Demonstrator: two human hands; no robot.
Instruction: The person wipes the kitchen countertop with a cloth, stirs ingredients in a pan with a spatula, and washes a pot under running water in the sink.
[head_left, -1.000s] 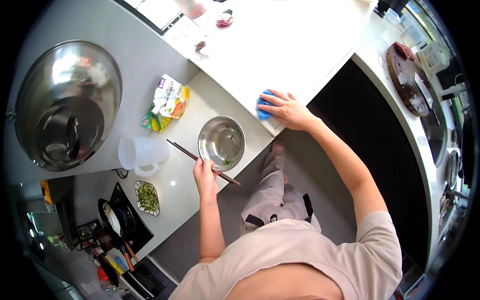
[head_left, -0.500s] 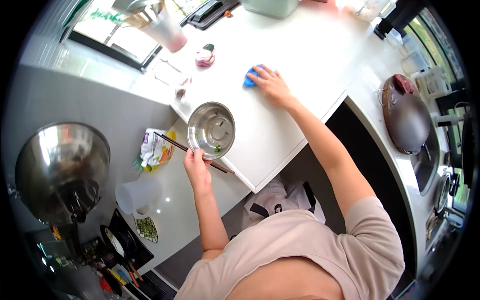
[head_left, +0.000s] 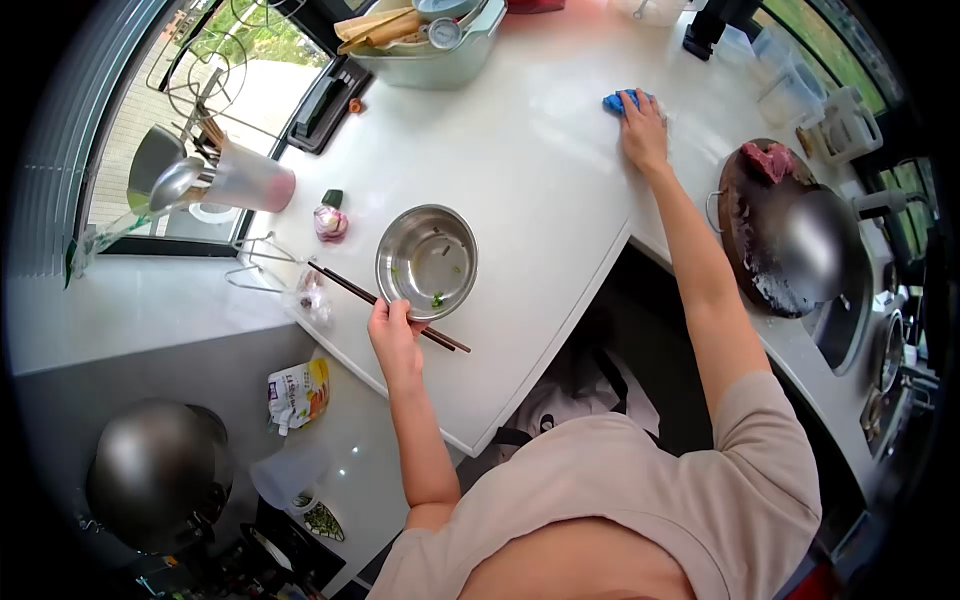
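Note:
My left hand [head_left: 396,340] is closed round the rim of a steel bowl [head_left: 427,262], with a pair of dark chopsticks [head_left: 345,284] pinched under it. Bits of green and brown food cling to the bowl's inside. Farther off to the right, my right hand [head_left: 643,132] presses a blue cloth [head_left: 622,101] onto the white counter [head_left: 520,190], its fingers over the cloth. A purple-and-white bulb-like vegetable [head_left: 331,223] and a dark green piece [head_left: 332,198] lie left of the bowl.
A pale green basin [head_left: 430,68] of utensils stands at the back. On the right a round chopping board [head_left: 750,235] carries raw meat [head_left: 768,160] beside a sink. A pouch [head_left: 298,393], a clear plastic jug [head_left: 288,474] and a wok [head_left: 158,475] are at lower left.
My right hand has slid the blue cloth away and to the right across the counter. The view has turned rightward, while my left hand keeps the bowl and chopsticks.

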